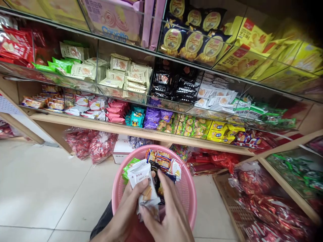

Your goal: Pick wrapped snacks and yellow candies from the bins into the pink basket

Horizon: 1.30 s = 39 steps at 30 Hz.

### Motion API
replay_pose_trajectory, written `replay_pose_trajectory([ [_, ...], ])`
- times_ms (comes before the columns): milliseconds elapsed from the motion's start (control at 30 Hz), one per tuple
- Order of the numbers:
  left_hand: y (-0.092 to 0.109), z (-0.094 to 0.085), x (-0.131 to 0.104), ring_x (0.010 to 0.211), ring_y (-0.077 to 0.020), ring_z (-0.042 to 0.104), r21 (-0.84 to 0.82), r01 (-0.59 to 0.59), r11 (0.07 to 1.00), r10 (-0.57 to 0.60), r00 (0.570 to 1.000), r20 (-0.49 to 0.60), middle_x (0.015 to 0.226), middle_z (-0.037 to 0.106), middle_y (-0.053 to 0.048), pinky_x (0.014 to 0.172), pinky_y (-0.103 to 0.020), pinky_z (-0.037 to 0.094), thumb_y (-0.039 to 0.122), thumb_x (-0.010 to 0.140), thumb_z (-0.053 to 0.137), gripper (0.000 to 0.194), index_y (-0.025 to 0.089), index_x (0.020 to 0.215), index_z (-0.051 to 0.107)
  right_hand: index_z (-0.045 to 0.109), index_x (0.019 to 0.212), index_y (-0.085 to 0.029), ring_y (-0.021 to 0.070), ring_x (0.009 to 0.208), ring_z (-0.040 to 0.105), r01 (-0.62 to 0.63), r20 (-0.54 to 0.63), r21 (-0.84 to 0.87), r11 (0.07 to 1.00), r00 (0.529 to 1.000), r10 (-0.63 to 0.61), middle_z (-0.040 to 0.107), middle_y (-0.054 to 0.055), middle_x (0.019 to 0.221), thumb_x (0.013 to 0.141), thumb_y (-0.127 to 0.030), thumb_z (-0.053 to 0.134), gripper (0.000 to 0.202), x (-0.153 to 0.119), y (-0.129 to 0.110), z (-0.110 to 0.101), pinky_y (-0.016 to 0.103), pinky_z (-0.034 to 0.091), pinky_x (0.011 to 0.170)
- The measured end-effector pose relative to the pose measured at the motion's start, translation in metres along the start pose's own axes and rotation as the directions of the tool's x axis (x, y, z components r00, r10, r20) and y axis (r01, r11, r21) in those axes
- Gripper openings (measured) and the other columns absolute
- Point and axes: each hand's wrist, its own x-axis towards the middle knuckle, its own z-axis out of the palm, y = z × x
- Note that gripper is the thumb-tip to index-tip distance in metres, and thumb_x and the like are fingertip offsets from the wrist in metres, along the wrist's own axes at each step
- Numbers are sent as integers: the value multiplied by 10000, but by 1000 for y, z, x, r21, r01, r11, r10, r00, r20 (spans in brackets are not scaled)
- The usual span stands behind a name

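Directions by clock face from the basket's centre, 12 toward the shelves.

- Left hand (126, 205): at 7, fingers closed on white packets (138, 174), thumb across the printed front.
- Right hand (175, 213): at 5, thumb against the packets' lower end, other fingers partly bent; whether it grips cannot be told.
- White packets: printed "DRYCAKE", tilted, above the basket's opening.
- Pink basket (115, 188): mesh-sided, round. Contents: green packet (128, 168), 10; orange-and-blue packets (163, 160), 12; white-and-red packet (176, 169), between 1 and 2; black packet (154, 167), just beside the white ones.
- White box (120, 158): floor level, between 10 and 11.
- Red bagged goods (103, 148): clear wrapping, 10.
- Lower tier: pink packets (117, 111), 11; purple packets (152, 116), 12; yellow packets (222, 132), 2.
- Middle tier: cream packets (117, 79), 11; black packs (163, 78), 12.
- Upper tier: dark-blue packs (194, 43), 1.
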Motion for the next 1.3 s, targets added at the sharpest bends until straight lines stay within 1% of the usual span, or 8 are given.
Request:
replay_pose_trajectory([
  [167, -2, 7, 0, 881, -246, 630, 32, -38, 999, 39, 999, -29, 1061, 651, -76, 712, -298, 504, 442, 698, 677, 520, 182, 1130, 552, 51, 1430, -215, 283, 1306, 315, 51, 75, -106, 993, 996, -43, 310, 80, 1438, 751, -284, 554, 848, 6, -12, 8, 435, 373, 1044],
  [467, 0, 13, -2, 1050, -263, 564, 1, -54, 999, 54, 997, -58, 1202, 575, -81, 816, -312, 488, 352, 697, 714, 660, 225, 1273, 417, -6, 1431, -206, 227, 1319, 301, 17, 180, 12, 1000, 984, -18, 297, 77, 1448, 697, -158, 505, 895, 8, 5, 13, 384, 353, 1054],
  [633, -6, 14, 0, 1067, -248, 555, -54, -16, 998, 15, 1000, -23, 1213, 563, -69, 848, -315, 475, 333, 721, 704, 740, 271, 1340, 302, 12, 1431, -220, 242, 1310, 317, 23, 159, -46, 999, 987, -15, 330, 86, 1427, 701, -151, 514, 889, 8, 16, 18, 417, 361, 1052],
  [833, -8, 13, 4, 1097, -243, 537, -20, -98, 995, 98, 995, -9, 1247, 541, -76, 893, -321, 457, 320, 717, 716, 803, 285, 1365, 244, 120, 1426, -223, 262, 1233, 433, 5, 112, -68, 998, 994, 3, 414, 98, 1376, 747, -252, 553, 806, 10, 19, 20, 411, 444, 974],
  [1000, -15, 10, 6, 1150, -241, 505, -143, -146, 979, 158, 985, 73, 1295, 513, -90, 998, -378, 382, 315, 777, 651, 654, 269, 1347, 332, 296, 1383, -211, 233, 1107, 551, -60, -66, 75, 995, 996, 65, 559, 83, 1240, 770, -245, 505, 648, 12, 18, 17, 351, 483, 913],
  [1133, -24, 5, 12, 1166, -235, 498, -330, -136, 934, 184, 976, 120, 1274, 539, -87, 1000, -414, 350, 365, 866, 456, 389, 211, 1210, 550, 313, 1376, -213, 204, 1047, 588, -113, -49, 233, 966, 991, 128, 606, 53, 1174, 739, -222, 499, 664, 14, 22, 13, 304, 499, 878],
  [1233, -27, 4, 14, 1227, -252, 418, -383, -142, 913, 205, 970, 128, 1221, 563, -138, 938, -465, 360, 303, 906, 155, 556, 65, 1106, 616, 325, 1371, -207, 211, 1048, 587, -125, -66, 253, 959, 987, 146, 610, 60, 1167, 735, -240, 517, 665, 15, 23, 11, 303, 506, 862],
  [1300, -28, 5, 14, 1273, -228, 357, -390, -123, 913, 195, 969, 151, 1264, 542, -102, 1010, -422, 304, 325, 913, 191, 523, 111, 1138, 612, 346, 1362, -214, 222, 1046, 587, -142, -83, 233, 962, 983, 165, 615, 64, 1157, 721, -270, 563, 679, 15, 22, 12, 310, 509, 855],
])
